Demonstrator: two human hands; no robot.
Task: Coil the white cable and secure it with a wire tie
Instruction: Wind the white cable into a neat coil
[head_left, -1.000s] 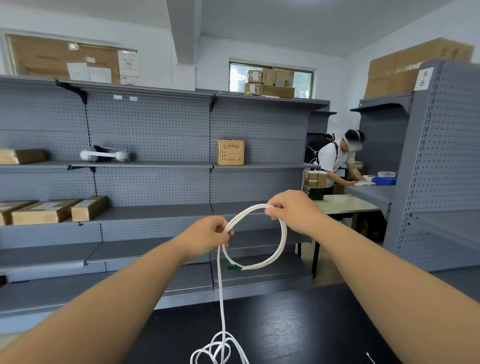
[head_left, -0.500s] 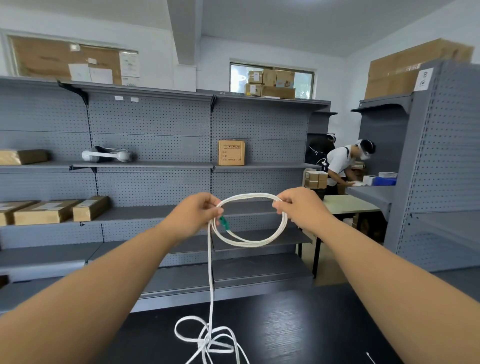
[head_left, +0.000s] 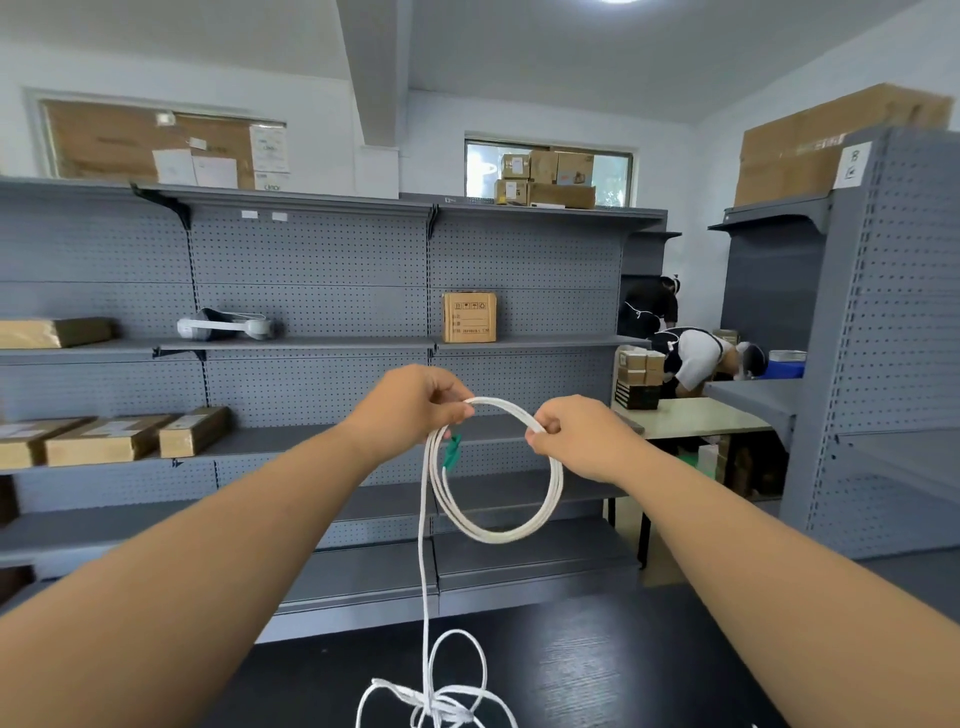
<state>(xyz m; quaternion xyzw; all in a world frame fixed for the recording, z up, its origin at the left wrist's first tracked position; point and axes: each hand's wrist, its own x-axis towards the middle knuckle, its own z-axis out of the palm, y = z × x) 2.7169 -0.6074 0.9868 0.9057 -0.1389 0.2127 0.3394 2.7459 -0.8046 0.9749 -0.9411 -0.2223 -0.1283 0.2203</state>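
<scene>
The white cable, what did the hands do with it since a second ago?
Both hands, left and right, rose and kept gripping the white cable. Its coil gained a turn, the green plug swung from the bottom of the loop up beside the left hand, and slack lifted off the black table, leaving a loose heap there. Shelves and boxes stayed put.

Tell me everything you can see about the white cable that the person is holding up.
The thin white cable looks smooth and flexible. Several turns form a round coil hanging in the air, pinched at its top by the left hand and right hand. A green connector hangs beside the left hand. One strand drops straight down to a loose tangle on the black table.
</scene>
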